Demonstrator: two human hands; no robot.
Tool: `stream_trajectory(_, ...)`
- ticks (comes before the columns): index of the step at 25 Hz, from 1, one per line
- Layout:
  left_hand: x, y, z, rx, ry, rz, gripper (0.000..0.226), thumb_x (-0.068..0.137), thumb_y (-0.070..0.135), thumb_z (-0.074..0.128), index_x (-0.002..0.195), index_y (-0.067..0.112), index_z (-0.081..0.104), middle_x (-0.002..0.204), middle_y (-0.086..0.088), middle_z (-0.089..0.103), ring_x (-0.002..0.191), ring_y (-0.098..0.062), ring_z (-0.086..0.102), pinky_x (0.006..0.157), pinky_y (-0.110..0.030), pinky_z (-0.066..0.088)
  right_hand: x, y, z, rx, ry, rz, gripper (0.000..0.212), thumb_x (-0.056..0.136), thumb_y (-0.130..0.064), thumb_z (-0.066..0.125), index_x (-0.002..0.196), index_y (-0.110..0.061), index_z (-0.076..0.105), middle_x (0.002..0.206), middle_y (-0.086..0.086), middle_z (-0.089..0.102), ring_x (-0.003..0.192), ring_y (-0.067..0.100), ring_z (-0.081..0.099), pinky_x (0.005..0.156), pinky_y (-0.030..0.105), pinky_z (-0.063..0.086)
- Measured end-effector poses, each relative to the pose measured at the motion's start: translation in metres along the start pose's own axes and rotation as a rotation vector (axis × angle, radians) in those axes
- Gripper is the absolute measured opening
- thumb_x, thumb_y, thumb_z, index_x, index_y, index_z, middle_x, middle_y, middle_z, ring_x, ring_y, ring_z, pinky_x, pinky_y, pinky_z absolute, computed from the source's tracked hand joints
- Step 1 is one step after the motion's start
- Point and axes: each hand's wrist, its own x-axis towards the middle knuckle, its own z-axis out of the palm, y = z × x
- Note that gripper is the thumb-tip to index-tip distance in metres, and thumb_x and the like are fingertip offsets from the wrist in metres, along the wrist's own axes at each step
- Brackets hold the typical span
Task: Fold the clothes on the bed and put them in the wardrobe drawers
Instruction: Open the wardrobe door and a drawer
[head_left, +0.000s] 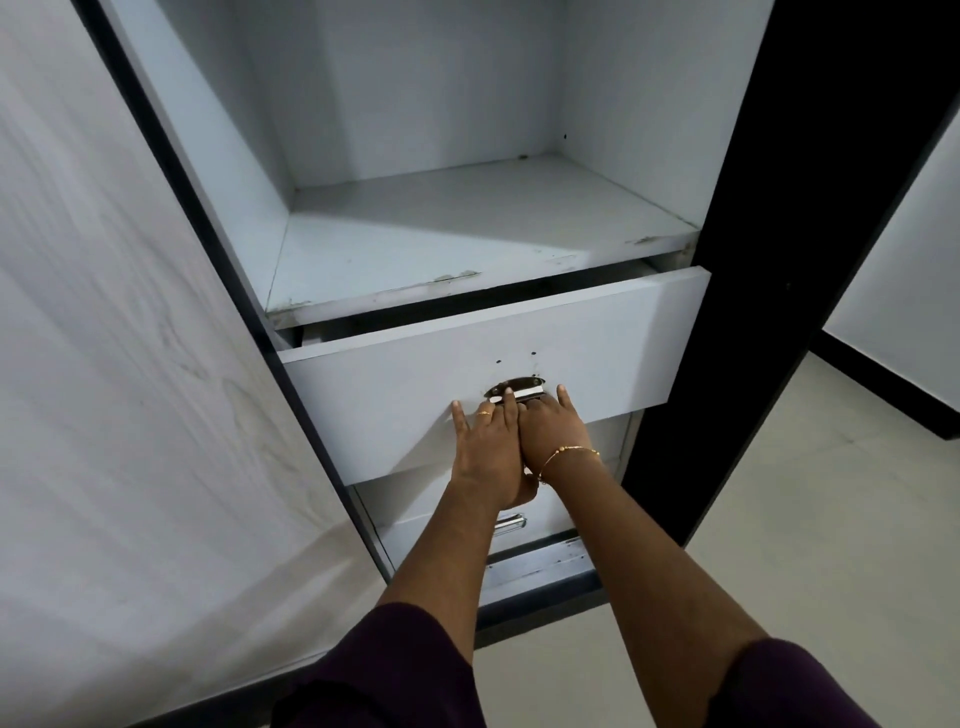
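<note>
Inside an open white wardrobe (426, 104), both hands press flat, fingers straight, on the front of the top drawer (597, 343), which stands slightly ajar. Left hand (485, 441) and right hand (553, 428) touch, fingertips half covering a metal handle (514, 388). Drawer contents are hidden; no clothes show.
</note>
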Motion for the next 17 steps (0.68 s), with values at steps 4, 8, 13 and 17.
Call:
stream_trajectory(4,-0.017,-0.011,0.014,0.088,0.092,0.060,0.088,0.089,0.037,0.050,0.148,0.006,-0.007,0.158,-0.008,0.000,0.145,-0.026,-0.001,0.109,-0.058,-0.012,0.002,-0.001,0.005,0.035,0.016,0.033,0.038,0.099,-0.017,0.030,0.135,-0.011,0.041,0.131,0.007,0.053,0.134,0.023,0.031,0.117,0.039,0.005)
stream_trajectory(8,-0.047,-0.058,0.055,0.287,0.045,0.128,0.082,0.092,0.022,0.044,0.148,0.015,-0.014,0.149,-0.010,-0.031,0.143,-0.034,-0.013,0.102,-0.058,-0.018,0.005,-0.005,0.011,0.034,0.017,0.085,0.035,0.101,-0.028,0.032,0.121,-0.009,0.051,0.126,0.010,0.055,0.133,0.025,0.032,0.116,0.041,0.006)
stream_trajectory(13,-0.072,-0.113,0.070,0.560,-0.065,0.023,0.055,0.095,0.020,0.040,0.143,0.000,0.022,0.146,-0.020,0.024,0.136,-0.038,0.020,0.113,-0.057,0.001,0.005,-0.007,0.020,0.018,0.029,0.110,0.034,0.100,-0.028,0.033,0.122,-0.009,0.050,0.129,0.010,0.052,0.135,0.024,0.028,0.116,0.042,0.006)
stream_trajectory(17,-0.085,-0.135,0.077,0.767,-0.137,0.047,0.049,0.096,0.021,0.035,0.138,-0.004,0.038,0.143,-0.026,0.030,0.137,-0.040,0.021,0.114,-0.054,-0.001,0.007,-0.009,0.023,0.019,0.030,0.128,0.035,0.101,-0.030,0.031,0.121,-0.008,0.050,0.127,0.011,0.053,0.134,0.025,0.031,0.116,0.042,0.006)
